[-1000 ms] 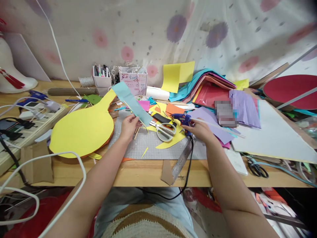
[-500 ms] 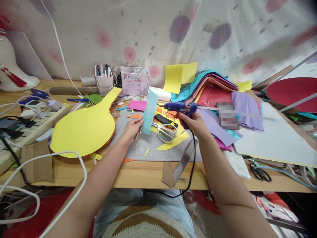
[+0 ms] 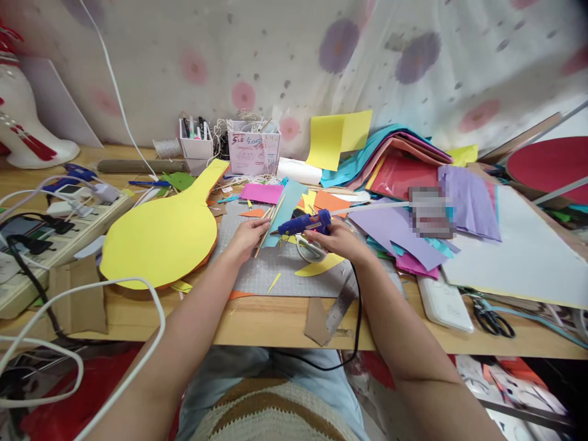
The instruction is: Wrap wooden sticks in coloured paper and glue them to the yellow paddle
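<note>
My left hand (image 3: 248,236) pinches a light-blue paper strip (image 3: 287,205) together with thin wooden sticks (image 3: 269,223) over the grey cutting mat (image 3: 275,269). My right hand (image 3: 333,239) grips a blue hot-glue gun (image 3: 305,223), its nozzle pointing left at the strip and sticks. A clear glue stick (image 3: 372,208) pokes out of the gun's back to the right. The gun's black cord (image 3: 356,318) drops over the desk edge. White-handled scissors (image 3: 307,250) lie partly hidden under my right hand.
A large yellow paddle-shaped cutout (image 3: 160,236) lies left of the mat. A metal ruler (image 3: 342,303) and cardboard scrap (image 3: 316,321) sit at the desk edge. Coloured paper sheets (image 3: 395,165) pile up at the right, black scissors (image 3: 493,318) beyond. A power strip (image 3: 46,223) and white cables (image 3: 92,300) crowd the left.
My right hand brought the glue gun down and left until its nozzle met the strip. My left hand tilted the blue strip from upright to leaning right.
</note>
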The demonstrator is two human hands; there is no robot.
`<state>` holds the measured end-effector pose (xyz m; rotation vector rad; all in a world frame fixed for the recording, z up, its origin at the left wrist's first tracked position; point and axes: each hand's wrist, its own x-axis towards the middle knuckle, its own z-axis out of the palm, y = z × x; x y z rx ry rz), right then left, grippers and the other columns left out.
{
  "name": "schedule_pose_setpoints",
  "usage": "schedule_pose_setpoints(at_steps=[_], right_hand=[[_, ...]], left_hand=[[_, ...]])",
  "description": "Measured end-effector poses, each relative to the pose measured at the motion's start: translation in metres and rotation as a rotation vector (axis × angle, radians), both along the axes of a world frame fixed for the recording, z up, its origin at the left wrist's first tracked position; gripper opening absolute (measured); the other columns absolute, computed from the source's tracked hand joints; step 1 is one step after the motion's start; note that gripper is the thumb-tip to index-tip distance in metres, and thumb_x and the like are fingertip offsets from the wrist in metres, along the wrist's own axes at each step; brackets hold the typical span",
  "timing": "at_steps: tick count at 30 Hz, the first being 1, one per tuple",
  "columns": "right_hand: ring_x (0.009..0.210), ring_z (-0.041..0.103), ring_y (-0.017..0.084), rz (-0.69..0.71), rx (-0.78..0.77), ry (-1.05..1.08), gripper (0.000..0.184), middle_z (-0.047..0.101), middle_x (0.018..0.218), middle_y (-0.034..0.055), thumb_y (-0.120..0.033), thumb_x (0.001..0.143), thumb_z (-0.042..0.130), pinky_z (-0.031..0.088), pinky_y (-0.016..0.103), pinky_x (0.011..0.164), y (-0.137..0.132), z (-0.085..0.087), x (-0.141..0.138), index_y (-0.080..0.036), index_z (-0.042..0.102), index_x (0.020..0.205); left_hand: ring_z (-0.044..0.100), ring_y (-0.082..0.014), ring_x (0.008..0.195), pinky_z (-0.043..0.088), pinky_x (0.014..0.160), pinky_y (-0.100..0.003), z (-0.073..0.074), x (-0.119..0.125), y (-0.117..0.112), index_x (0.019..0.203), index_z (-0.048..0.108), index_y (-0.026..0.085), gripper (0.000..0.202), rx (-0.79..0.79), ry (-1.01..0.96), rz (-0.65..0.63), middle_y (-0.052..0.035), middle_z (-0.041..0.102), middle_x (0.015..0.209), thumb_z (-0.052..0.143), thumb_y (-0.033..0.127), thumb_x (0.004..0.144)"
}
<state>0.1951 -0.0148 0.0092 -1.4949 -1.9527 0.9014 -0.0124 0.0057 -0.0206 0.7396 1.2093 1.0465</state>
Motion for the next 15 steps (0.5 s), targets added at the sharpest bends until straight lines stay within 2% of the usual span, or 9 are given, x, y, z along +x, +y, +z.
schedule_pose_setpoints(at_steps=[6,9,12,15], right_hand=[[0.067,0.054,0.014,0.052,0.064,-0.05,0.042,0.061,0.071,0.0,-0.056,0.068,0.056,0.041,0.025,0.062,0.002,-0.006,-0.003,-0.02,0.066,0.088],[0.056,0.049,0.011,0.016,0.041,-0.003,0.042,0.058,0.065,-0.0002,-0.056,0.067,0.057,0.039,0.023,0.053,0.002,-0.002,0.003,-0.018,0.066,0.082],[0.044,0.039,0.007,-0.09,-0.015,0.128,0.045,0.051,0.052,-0.0011,-0.059,0.067,0.056,0.032,0.022,0.043,0.002,0.004,0.016,-0.015,0.062,0.07],[0.041,0.036,0.007,-0.132,-0.009,0.213,0.046,0.044,0.045,-0.0024,-0.06,0.069,0.052,0.03,0.022,0.041,0.002,0.006,0.022,-0.015,0.059,0.063]], left_hand=[[0.056,-0.0102,0.046,0.042,0.044,-0.02,0.001,0.0,0.001,0.078,0.068,0.012,0.017,-0.016,-0.035,0.027,-0.0026,0.065,0.058,0.068,0.012,0.062],[0.056,-0.0096,0.047,0.044,0.046,-0.02,0.0,-0.002,0.002,0.076,0.067,0.011,0.015,-0.015,-0.054,0.032,-0.0031,0.066,0.061,0.068,0.012,0.062],[0.056,-0.0094,0.045,0.043,0.046,-0.021,-0.001,-0.004,0.003,0.076,0.067,0.012,0.015,-0.013,-0.051,0.049,-0.0031,0.065,0.061,0.069,0.012,0.061],[0.056,-0.0106,0.046,0.044,0.046,-0.022,-0.002,-0.005,0.004,0.074,0.067,0.012,0.015,-0.014,-0.049,0.074,-0.0027,0.065,0.06,0.071,0.012,0.06]])
